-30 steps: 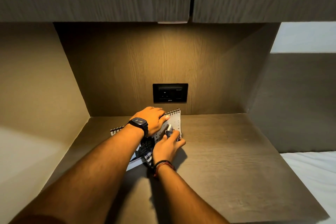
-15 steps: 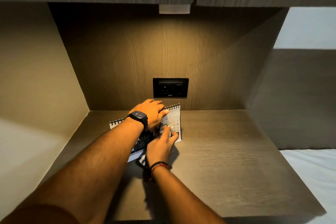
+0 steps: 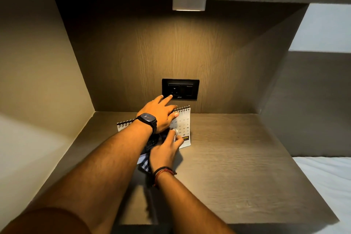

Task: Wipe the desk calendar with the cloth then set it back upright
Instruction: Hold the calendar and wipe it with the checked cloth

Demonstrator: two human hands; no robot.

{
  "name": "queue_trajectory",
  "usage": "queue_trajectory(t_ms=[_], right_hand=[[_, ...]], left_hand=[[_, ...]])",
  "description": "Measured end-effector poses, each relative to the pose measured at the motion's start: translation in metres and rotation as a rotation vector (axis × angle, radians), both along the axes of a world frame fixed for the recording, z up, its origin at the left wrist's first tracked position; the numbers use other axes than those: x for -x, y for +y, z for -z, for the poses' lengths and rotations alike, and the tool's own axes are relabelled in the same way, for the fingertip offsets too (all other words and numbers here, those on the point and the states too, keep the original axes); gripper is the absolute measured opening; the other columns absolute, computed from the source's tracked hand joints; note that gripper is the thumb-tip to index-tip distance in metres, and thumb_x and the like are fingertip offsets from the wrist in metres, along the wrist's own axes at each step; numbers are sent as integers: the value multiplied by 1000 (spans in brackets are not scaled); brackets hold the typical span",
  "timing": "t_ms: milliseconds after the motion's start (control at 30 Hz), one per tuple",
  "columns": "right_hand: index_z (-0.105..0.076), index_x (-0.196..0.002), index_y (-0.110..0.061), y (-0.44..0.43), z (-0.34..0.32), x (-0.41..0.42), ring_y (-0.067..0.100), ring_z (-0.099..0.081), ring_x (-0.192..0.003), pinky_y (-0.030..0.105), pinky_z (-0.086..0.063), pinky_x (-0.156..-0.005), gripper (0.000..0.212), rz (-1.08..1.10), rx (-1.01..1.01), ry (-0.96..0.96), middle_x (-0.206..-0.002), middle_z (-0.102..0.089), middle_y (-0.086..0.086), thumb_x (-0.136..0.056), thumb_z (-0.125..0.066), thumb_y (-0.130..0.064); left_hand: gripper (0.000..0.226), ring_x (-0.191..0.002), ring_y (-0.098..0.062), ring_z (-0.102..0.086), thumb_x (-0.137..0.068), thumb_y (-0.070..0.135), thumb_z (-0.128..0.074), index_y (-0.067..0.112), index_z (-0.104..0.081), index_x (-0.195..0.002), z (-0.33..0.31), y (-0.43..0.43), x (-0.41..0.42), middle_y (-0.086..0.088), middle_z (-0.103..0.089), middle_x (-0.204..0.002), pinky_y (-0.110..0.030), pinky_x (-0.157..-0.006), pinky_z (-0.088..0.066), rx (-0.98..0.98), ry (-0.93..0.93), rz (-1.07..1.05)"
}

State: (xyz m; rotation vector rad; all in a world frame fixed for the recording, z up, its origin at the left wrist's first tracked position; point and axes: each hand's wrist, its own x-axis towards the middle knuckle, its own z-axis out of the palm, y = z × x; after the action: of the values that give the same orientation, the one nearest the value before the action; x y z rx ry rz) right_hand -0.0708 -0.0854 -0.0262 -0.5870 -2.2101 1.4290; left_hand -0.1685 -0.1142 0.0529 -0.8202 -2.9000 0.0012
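Head view: on the wooden table (image 3: 237,167), just below the black wall socket (image 3: 180,89), the spiral-bound desk calendar (image 3: 183,127) stands tilted with its date grid facing the camera. Left hand (image 3: 161,116) — a dark wristwatch (image 3: 148,120) on its wrist — lies spread over the calendar's spiral top, fingers loose, index raised toward twelve o'clock. Right hand (image 3: 165,152) presses the checked cloth (image 3: 145,165) against the calendar's lower face, fingers clenched on the fabric. An under-cabinet light (image 3: 189,4) glows at twelve o'clock.

Single head-worn wide-angle view, looking forward and down into a wooden desk (image 3: 237,167) alcove, close range
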Motion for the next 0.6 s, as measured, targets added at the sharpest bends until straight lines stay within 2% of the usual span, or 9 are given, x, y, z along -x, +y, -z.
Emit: queue_trajectory(t_ms=[133, 300, 400, 533, 600], right_hand=[[-47, -114, -8, 16, -1, 2, 38, -57, -103, 40, -50, -91, 33, 107, 152, -25, -124, -36, 19, -84, -49, 6], [-44, -115, -12, 15, -4, 1, 38, -58, -102, 46, -54, -90, 40, 9, 125, -78, -125, -36, 16, -81, -44, 9], [-44, -114, -11, 14, -2, -1, 40, -57, -103, 46, -53, -91, 39, 44, 213, -138, -121, -37, 18, -81, -43, 8], [-44, -112, -11, 12, -18, 11, 44, -55, -103, 50, -53, -87, 38, 113, 342, -65, -122, -36, 19, -80, -40, 9], [-44, -113, -13, 5, -17, 10, 43, -54, -106, 47, -53, -87, 36, 95, 356, -69, -124, -36, 18, -83, -42, 6]], left_hand=[[56, -142, -26, -7, -93, 57, -18, 31, -29, -142, 3, 0, -2, 0, -7, -158, -47, -113, -19, 1, 46, 25], [60, -143, -27, -5, -91, 61, -16, 32, -30, -141, 4, -1, 0, 0, -6, -158, -47, -113, -16, -1, 55, 30], [60, -142, -26, -5, -90, 62, -15, 32, -33, -139, 5, -1, -3, 0, -6, -158, -49, -113, -15, -8, 75, 28], [58, -141, -27, -9, -91, 60, -17, 30, -38, -136, 3, -1, -4, 0, -9, -158, -50, -114, -16, 0, 94, 28], [58, -141, -26, -12, -91, 60, -18, 29, -39, -135, 2, -1, -4, 0, -12, -158, -49, -113, -17, -4, 92, 29]])
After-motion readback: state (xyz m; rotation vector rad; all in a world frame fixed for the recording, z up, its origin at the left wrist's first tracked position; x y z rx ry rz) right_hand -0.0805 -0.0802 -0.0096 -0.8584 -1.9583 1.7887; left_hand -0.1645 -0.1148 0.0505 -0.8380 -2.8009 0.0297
